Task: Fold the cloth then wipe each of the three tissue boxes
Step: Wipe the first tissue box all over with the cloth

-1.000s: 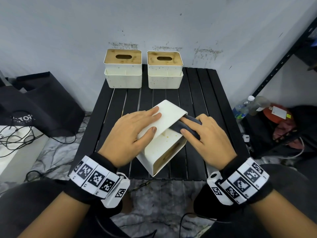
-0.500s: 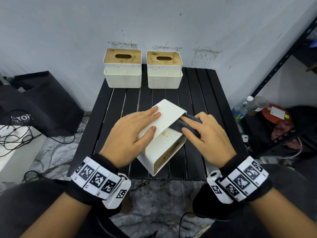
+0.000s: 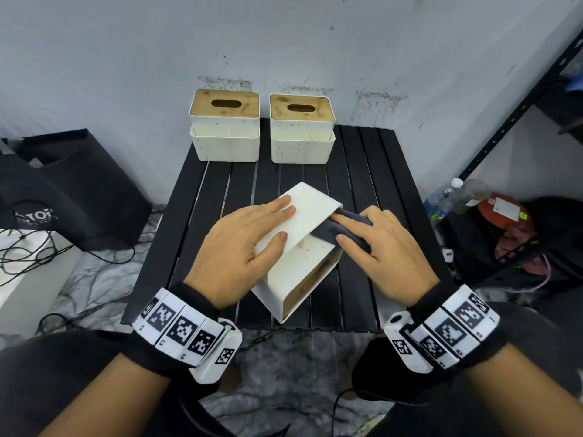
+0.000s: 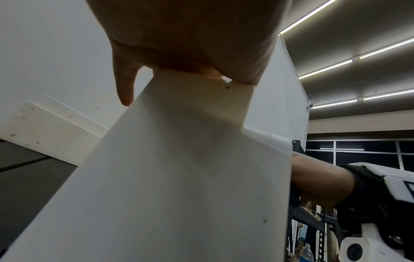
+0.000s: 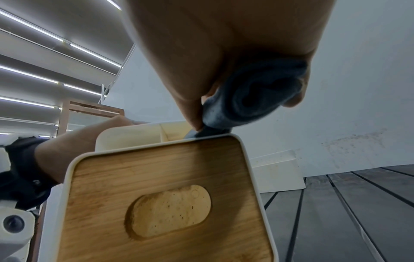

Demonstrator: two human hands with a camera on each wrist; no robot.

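Scuffed grey wall (image 3: pixel 126 74) behind; black slatted desk (image 3: pixel 362 171) pushed up to it. Black bag (image 3: pixel 72 190) and cables on the floor left, metal shelving (image 3: pixel 517 99) with bottles right.

Two tissue boxes stand upright side by side at the desk's far edge: the left box (image 3: pixel 224 127) and the right box (image 3: pixel 301 130), cream bodies, bamboo lids with oval slots.

Third tissue box (image 3: pixel 303 257) lies tipped on its side near the desk's front edge, centre, its lid facing the front-right corner. Brown specks show on the upper face.

Left hand (image 3: pixel 243 247) lies flat on the raised cream panel, fingers straight, pinning the box. Right hand (image 3: pixel 378 247) has its grip closed round the folded grey cloth (image 3: pixel 344 230), thumb and fingers pinching it against the box's speckled face just beside the panel edge.

Judgement: wiping of this box under way; the other two likely remain.

Handling: box looks rigid, hollow and light, smooth plastic, so likely to skid on the slats unless pressed down; hold by broad flat faces. Cloth soft, bunches easily; keep the fold pinched.
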